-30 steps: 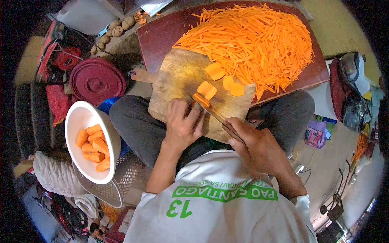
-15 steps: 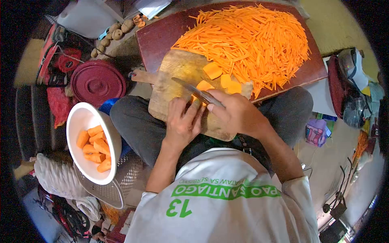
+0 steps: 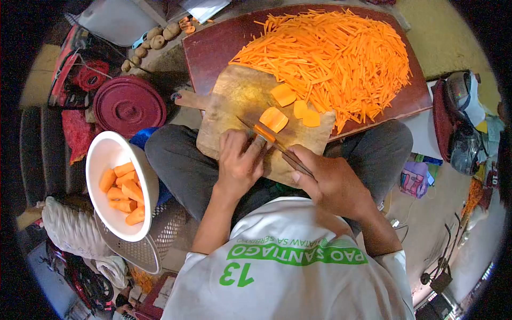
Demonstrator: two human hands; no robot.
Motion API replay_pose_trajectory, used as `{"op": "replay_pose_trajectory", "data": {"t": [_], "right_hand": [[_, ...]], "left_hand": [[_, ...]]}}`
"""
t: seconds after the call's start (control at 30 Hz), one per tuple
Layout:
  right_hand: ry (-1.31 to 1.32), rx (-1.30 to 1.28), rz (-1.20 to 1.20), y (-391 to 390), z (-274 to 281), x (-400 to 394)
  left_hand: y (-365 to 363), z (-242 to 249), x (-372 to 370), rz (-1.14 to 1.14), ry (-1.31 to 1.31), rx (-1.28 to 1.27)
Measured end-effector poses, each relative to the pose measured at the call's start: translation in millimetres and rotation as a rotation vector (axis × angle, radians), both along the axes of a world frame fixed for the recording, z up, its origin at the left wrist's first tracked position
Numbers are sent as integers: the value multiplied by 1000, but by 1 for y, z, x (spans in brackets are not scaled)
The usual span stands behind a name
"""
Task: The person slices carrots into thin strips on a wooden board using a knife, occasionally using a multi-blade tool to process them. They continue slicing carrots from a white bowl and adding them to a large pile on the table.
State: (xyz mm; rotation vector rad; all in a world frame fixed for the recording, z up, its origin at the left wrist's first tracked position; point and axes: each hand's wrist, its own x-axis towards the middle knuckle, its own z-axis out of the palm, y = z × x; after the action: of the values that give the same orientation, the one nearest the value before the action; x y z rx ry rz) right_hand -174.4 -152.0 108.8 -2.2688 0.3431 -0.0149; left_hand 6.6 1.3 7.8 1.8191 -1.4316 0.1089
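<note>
- As I look down, my right grip point(image 3: 336, 184) is wrapped around the knife point(image 3: 297, 164), which slants far-left over the cutting board point(image 3: 229, 101).
- My left grip point(image 3: 237, 166) bunches against a carrot slice point(image 3: 264, 133) on the board — whether pinching, I cannot tell.
- Carrot shreds point(image 3: 330, 58) heap on the far bench point(image 3: 213, 48).

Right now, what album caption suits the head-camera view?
Left hand steadying carrot slices, right hand gripping a knife, beside a heap of carrot strips.

My white cloth shirt point(image 3: 304, 293): print upside down
Its green band point(image 3: 298, 255): "PAO SANTIAGO"
Small green line point(image 3: 290, 242): "SA SERBISYO", first word unclear
Green number point(image 3: 235, 274): "13"
</note>
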Motion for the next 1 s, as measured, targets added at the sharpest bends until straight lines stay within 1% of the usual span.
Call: {"op": "replay_pose_trajectory", "data": {"t": [0.03,0.1,0.2,0.23,0.3,0.37,0.47,0.57,0.67,0.77,0.83,0.9,0.97,1.0], "right_hand": [[-53,-76,42,1,8,2],[-89,-115,66,3,11,4],[-88,-68,33,7,6,6],[-120,-101,32,6,4,9],[-84,-51,-2,4,-4,14],[45,107,-61,1,-26,24],[124,-9,0,-2,-44,34],[137,50,-28,-11,-44,33],[2,248,-83,-22,-46,26],[-26,306,-139,-17,-22,22],[54,233,-73,-15,-19,16],[25,157,-43,-11,-15,12],[-110,84,-36,-3,-5,11],[-44,108,-49,0,2,9]], "left_hand": [[-1,1,0,1,-10,-4],[-2,1,0,-2,-16,-11],[1,0,-1,-3,-6,-11],[0,0,-1,0,-8,-11],[0,0,-2,1,-15,2],[0,-3,-1,2,-30,24],[0,2,-1,9,-55,-11],[-2,-1,-3,20,-36,-27],[-2,-8,-1,44,-51,-51],[-1,1,-2,47,-50,-60],[1,-2,0,36,-45,-32],[1,-5,1,25,-47,-25],[2,-8,0,27,-54,-34],[2,-7,0,20,-67,-21]]}}
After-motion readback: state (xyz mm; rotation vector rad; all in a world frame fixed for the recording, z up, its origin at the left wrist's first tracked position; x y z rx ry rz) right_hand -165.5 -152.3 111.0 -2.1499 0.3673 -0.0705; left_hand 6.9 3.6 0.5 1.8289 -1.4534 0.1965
